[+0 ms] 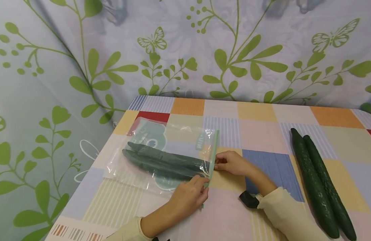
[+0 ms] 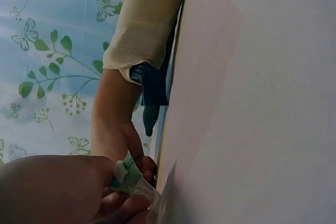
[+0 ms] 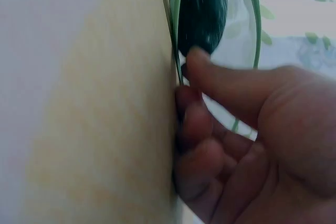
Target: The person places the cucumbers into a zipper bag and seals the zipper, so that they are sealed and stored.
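Note:
A clear zip bag (image 1: 185, 134) with a green seal strip lies flat on the table, its opening toward the right. Inside it are two dark green cucumbers (image 1: 167, 160), side by side. My left hand (image 1: 190, 195) pinches the near corner of the bag's opening; in the left wrist view the green strip (image 2: 128, 174) shows between thumb and fingers. At the middle of the opening, my right hand (image 1: 233, 163) pinches the bag's lower edge, with curled fingers by the table. In the right wrist view, the opening gapes around a cucumber end (image 3: 202, 14) just beyond the thumb.
Two more cucumbers (image 1: 316, 184) lie side by side on the right of the table. A patchwork-patterned cloth (image 1: 221, 214) covers the table. Behind it and on the left hangs a leaf-and-butterfly curtain (image 1: 179, 40). A black wrist device (image 1: 248, 199) sits at the right sleeve.

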`<state>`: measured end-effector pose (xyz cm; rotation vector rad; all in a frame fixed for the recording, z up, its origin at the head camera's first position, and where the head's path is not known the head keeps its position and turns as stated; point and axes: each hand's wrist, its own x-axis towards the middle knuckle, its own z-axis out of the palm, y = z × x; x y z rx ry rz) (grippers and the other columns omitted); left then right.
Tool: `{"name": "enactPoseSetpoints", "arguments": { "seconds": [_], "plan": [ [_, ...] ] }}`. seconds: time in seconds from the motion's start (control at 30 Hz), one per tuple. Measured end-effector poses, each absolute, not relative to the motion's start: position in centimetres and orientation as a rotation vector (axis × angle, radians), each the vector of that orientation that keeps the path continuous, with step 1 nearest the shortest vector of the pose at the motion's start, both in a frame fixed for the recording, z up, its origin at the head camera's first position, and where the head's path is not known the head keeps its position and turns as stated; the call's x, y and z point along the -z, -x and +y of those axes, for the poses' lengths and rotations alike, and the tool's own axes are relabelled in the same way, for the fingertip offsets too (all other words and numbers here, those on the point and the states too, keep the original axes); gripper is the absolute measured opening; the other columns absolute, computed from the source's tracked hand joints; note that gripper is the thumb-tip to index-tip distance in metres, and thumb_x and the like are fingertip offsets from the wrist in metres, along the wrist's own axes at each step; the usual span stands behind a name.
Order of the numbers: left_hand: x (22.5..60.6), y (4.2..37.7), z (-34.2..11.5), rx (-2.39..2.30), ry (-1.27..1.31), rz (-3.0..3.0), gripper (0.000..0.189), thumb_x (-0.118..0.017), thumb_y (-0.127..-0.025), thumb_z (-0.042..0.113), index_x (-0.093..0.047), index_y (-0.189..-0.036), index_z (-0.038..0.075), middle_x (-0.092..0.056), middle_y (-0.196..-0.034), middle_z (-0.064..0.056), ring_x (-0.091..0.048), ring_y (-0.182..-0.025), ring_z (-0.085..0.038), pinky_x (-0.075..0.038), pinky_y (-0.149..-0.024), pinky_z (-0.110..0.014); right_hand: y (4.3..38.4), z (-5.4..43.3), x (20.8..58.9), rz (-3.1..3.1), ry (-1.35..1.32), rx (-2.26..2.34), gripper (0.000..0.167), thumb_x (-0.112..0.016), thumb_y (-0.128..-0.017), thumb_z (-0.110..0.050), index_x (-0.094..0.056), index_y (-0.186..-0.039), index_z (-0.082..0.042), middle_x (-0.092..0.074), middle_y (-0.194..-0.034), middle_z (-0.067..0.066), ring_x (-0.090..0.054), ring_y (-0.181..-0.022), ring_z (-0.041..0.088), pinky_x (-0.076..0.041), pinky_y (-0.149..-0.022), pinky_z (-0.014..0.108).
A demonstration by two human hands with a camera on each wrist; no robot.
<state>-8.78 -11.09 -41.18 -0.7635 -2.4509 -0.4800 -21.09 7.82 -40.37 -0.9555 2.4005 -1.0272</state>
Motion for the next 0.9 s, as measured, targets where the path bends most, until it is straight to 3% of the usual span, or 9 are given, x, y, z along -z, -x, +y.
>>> {"name": "enactPoseSetpoints", "arguments": {
  "seconds": [0.33,0.67,0.9],
  "plan": [
    [41.0,8.6,-10.5,0.478,0.770,-2.474,0.022,-0.068,-0.073,0.014,-0.063,-0.094,0.010,-0.056,-0.073,0.006,-0.051,-0.055,0.000,-0.039,-0.046,-0.014,20.4,7.3,40.0,2.602,0.834,0.923,0.008,-0.067,-0.080,-0.018,-0.067,-0.084,-0.011,-0.057,-0.064,-0.004,-0.044,-0.057,0.007,-0.037,-0.052,0.021],
    [40.7,8.6,-10.3,0.499,0.758,-2.501,0.023,-0.069,-0.073,0.014,-0.063,-0.094,0.010,-0.057,-0.074,0.006,-0.055,-0.058,0.000,-0.043,-0.050,-0.017,20.0,6.6,39.4,2.749,0.688,0.830,0.013,-0.070,-0.076,-0.021,-0.068,-0.085,-0.012,-0.061,-0.066,-0.003,-0.047,-0.056,0.009,-0.038,-0.051,0.023],
    [40.6,8.2,-10.2,0.546,0.725,-2.528,0.024,-0.070,-0.070,0.012,-0.063,-0.093,0.009,-0.054,-0.072,0.005,-0.053,-0.058,-0.002,-0.041,-0.049,-0.015,19.6,6.9,39.8,2.708,0.704,0.901,0.012,-0.068,-0.079,-0.020,-0.066,-0.087,-0.011,-0.058,-0.066,-0.003,-0.045,-0.057,0.009,-0.038,-0.052,0.022]
  ]
}}
